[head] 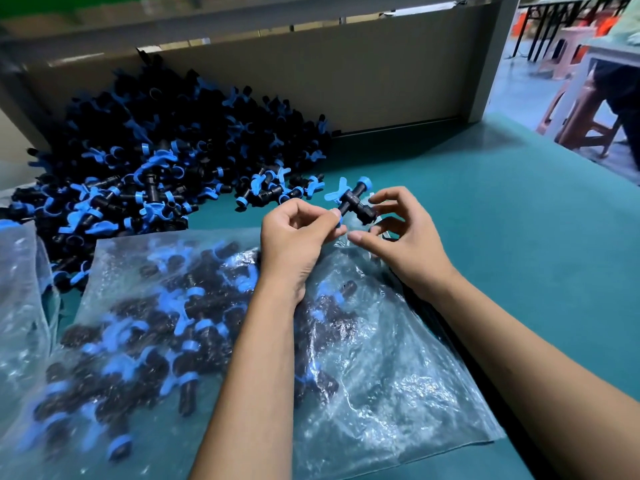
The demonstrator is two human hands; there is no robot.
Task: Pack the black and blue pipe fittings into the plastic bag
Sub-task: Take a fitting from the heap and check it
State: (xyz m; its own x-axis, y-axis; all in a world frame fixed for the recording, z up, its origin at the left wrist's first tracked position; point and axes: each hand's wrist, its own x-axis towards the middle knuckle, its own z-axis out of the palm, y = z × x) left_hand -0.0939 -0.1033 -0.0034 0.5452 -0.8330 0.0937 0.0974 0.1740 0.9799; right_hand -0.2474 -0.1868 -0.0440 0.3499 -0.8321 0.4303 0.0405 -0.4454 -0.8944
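- A black plastic tee-shaped pipe fitting with blue end rings and a blue wing handle (pixel 355 199) is held above the teal desk (pixel 502 209), just past the mouth of the bag.
- The left hand (pixel 298 233) pinches the fitting's near blue-ringed end, its grip clenched on that end.
- The right hand (pixel 401 233) holds the fitting's right end with its fingertips (pixel 375 201), the other fingers loosely curled.
- A clear crinkled plastic bag (pixel 398 375) lies flat on the desk under both forearms, with many black and blue fittings inside, mostly in its left half.
- A large loose heap of the same fittings (pixel 166 150) sits on the desk at the far left against a brown cardboard panel (pixel 363 81).
- Another clear plastic bag (pixel 19 289) lies at the left edge.
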